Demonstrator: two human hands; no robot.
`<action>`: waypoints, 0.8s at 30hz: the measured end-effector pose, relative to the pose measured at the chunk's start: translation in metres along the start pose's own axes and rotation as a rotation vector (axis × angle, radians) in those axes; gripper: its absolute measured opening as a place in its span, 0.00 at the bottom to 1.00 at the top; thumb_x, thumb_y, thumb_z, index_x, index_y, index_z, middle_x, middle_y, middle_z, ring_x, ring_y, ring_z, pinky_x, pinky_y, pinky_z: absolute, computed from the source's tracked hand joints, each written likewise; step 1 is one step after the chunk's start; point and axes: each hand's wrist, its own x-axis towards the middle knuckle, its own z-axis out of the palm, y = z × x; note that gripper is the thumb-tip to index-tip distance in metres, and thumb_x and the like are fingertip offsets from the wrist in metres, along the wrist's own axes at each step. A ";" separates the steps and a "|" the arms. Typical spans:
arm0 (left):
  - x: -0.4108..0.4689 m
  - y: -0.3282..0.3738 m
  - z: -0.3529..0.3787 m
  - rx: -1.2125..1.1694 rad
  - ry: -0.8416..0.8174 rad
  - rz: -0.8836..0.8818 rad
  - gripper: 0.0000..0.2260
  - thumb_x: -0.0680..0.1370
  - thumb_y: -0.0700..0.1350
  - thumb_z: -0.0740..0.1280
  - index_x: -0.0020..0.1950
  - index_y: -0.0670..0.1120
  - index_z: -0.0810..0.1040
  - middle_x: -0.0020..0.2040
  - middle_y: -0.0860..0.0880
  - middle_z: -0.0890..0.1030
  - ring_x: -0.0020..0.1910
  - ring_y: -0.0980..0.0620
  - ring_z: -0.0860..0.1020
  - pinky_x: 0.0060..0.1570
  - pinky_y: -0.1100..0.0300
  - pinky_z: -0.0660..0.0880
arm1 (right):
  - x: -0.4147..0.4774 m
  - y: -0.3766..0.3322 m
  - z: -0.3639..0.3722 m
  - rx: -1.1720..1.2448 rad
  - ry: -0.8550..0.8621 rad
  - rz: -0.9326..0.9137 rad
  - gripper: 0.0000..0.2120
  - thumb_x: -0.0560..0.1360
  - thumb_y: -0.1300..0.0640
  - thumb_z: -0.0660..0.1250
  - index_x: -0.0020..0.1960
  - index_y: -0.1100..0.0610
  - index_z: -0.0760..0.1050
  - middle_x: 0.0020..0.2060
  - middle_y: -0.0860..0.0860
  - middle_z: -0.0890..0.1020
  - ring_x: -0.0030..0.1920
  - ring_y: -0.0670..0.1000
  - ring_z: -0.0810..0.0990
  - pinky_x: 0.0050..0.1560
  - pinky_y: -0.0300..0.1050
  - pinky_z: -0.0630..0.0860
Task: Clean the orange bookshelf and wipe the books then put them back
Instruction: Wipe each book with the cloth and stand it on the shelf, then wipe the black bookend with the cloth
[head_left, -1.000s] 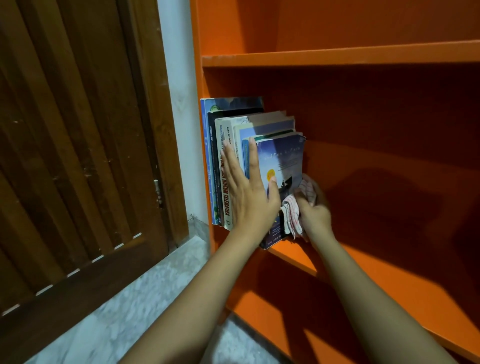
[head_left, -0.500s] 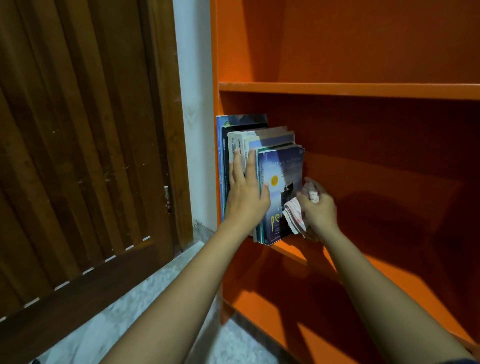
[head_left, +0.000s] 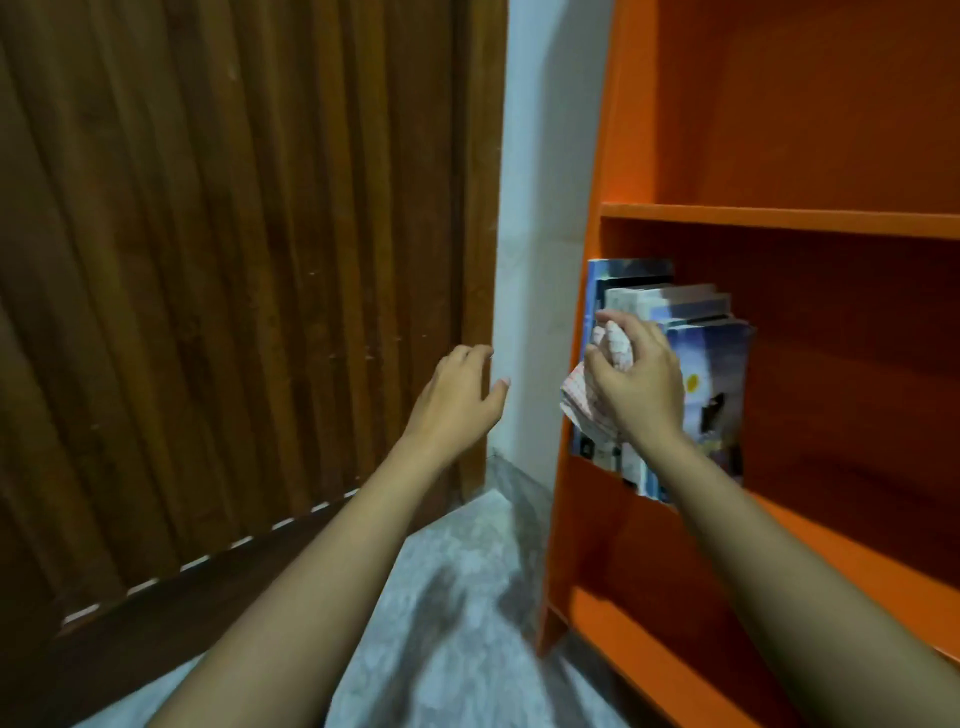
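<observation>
a row of upright paperback books (head_left: 691, 306) is standing at the far left end of the middle shelf of the orange wooden bookshelf (head_left: 779, 221). the first book is sitting against the left side panel (head_left: 597, 249), and the outermost blue-covered book (head_left: 719, 364) is facing the open part of the shelf. their lower edges are resting on the middle shelf board (head_left: 841, 545), close to its front lip.

the right hand (head_left: 641, 387) is reaching in from the lower right, its forearm crossing in front of the lower corners of the books. its fingers are curling round a crumpled white cloth with a red check (head_left: 574, 400), gripping it and holding it against the spines about halfway up. a loose end of the cloth is hanging out to the left of the hand, overlapping the front edge of the side panel. hand and cloth together are hiding most of the spines.

the left hand (head_left: 454, 402) is hanging in the air to the left of the bookshelf, well apart from the books, its back toward the camera. its fingers are loosely bent and holding nothing.

a dark brown slatted wooden door (head_left: 234, 260) is filling the left half of the view behind that hand. a pale wall strip (head_left: 545, 208) is running between the door frame and the bookshelf, and a grey mottled stone floor (head_left: 457, 597) is showing below both forearms.

to the right of the blue-covered book the middle shelf is running on open to the edge of the view. the compartment above and the lower shelf board (head_left: 623, 629) are showing plain orange surfaces.
</observation>
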 end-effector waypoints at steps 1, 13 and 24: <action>-0.007 -0.017 -0.006 0.010 0.002 -0.033 0.20 0.80 0.51 0.60 0.70 0.45 0.67 0.66 0.47 0.71 0.65 0.49 0.70 0.61 0.54 0.71 | -0.005 -0.005 0.018 0.028 -0.052 -0.005 0.16 0.71 0.59 0.67 0.58 0.49 0.77 0.55 0.53 0.79 0.56 0.54 0.76 0.54 0.46 0.71; -0.123 -0.255 0.010 -0.007 -0.094 -0.689 0.17 0.79 0.49 0.62 0.67 0.45 0.71 0.65 0.45 0.74 0.61 0.47 0.74 0.57 0.57 0.71 | -0.152 0.045 0.241 0.136 -0.777 0.229 0.09 0.73 0.56 0.68 0.53 0.53 0.75 0.49 0.51 0.80 0.49 0.51 0.77 0.45 0.40 0.69; -0.258 -0.390 0.064 0.033 -0.351 -0.978 0.21 0.81 0.49 0.58 0.74 0.48 0.61 0.68 0.40 0.70 0.66 0.42 0.70 0.62 0.52 0.67 | -0.269 0.095 0.336 0.178 -1.145 0.320 0.10 0.77 0.62 0.64 0.56 0.62 0.78 0.49 0.57 0.83 0.50 0.50 0.79 0.47 0.26 0.68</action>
